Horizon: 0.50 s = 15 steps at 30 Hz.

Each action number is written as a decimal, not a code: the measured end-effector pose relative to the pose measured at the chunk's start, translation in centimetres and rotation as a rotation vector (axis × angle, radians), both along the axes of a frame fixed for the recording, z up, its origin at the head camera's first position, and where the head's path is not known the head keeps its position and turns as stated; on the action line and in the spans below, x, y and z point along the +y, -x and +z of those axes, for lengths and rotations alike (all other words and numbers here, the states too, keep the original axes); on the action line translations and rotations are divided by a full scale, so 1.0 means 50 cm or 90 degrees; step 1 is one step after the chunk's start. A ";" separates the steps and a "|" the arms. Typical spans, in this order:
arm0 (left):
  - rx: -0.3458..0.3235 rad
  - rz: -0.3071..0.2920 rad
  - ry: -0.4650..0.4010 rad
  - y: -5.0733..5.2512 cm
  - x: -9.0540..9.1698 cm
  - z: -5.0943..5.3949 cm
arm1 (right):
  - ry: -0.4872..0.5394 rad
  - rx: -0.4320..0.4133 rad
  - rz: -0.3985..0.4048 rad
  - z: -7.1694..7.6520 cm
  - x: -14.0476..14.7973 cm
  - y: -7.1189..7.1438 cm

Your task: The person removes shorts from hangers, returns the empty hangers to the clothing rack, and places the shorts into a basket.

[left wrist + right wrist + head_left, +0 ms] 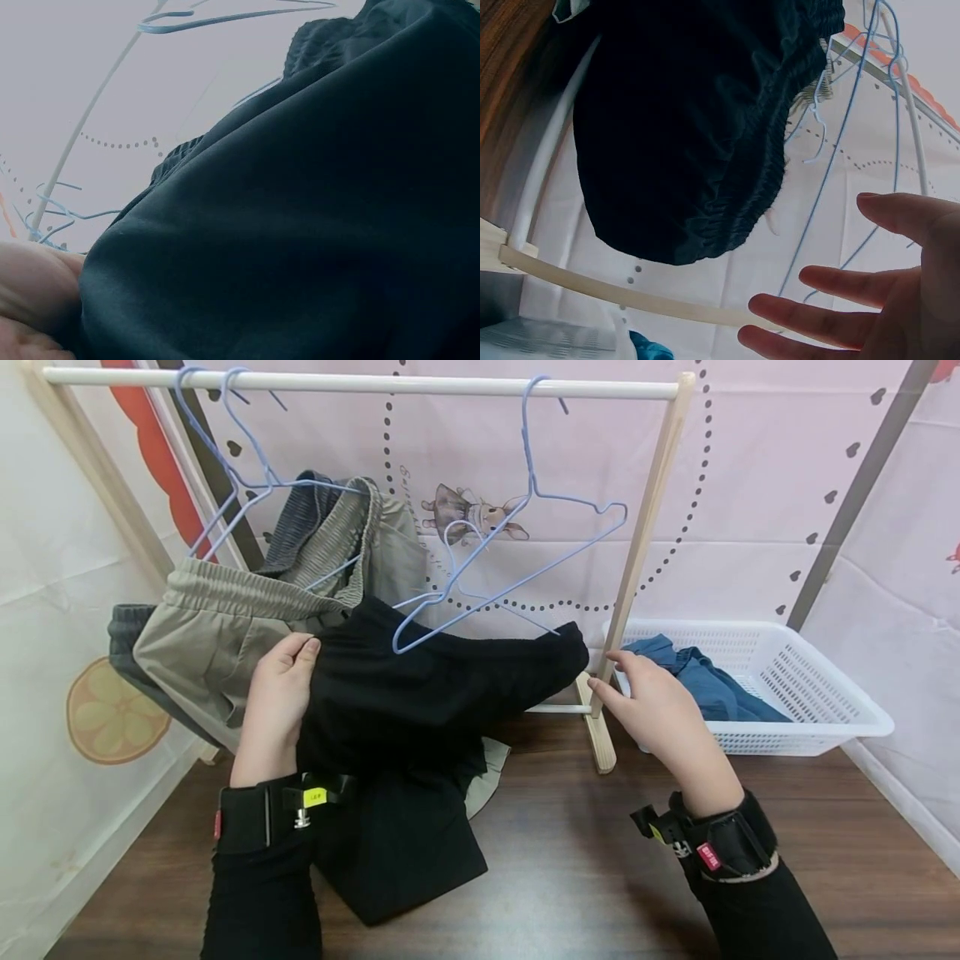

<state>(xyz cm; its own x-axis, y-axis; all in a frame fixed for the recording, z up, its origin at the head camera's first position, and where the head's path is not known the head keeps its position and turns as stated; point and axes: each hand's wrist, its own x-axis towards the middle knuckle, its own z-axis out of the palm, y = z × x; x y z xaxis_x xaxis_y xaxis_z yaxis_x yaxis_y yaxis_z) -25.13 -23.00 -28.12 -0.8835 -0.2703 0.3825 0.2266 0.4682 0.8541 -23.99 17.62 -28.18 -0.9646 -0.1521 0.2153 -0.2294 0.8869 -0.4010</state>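
Note:
Black pants (pixel 420 693) hang below the rail, their waistband beside a blue hanger (pixel 531 497); a second hanger's wire passes into the waistband. The left hand (pixel 279 693) pinches the left end of the black waistband; in the left wrist view the dark cloth (pixel 285 210) covers most of the picture beside the hand (pixel 37 300). To the right of the waistband, the right hand (pixel 660 710) holds nothing, fingers spread near the wooden post. The right wrist view has that hand (pixel 855 292) apart from the black cloth (pixel 682 150).
A white rail (pixel 360 383) on wooden posts (pixel 645 527) carries more hangers at left, with beige pants (pixel 217 618) and grey ones (pixel 131 635). The white basket (pixel 832 693) at right holds blue cloth (pixel 720 685). Beneath lies the brown wooden surface (pixel 555 860).

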 end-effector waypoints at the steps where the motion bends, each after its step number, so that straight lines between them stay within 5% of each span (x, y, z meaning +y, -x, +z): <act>1: -0.003 -0.007 0.004 0.000 -0.001 0.000 | -0.001 -0.006 0.002 -0.002 0.000 0.003; 15: -0.043 -0.137 0.012 0.006 -0.005 -0.010 | -0.022 -0.085 0.024 -0.017 0.007 0.017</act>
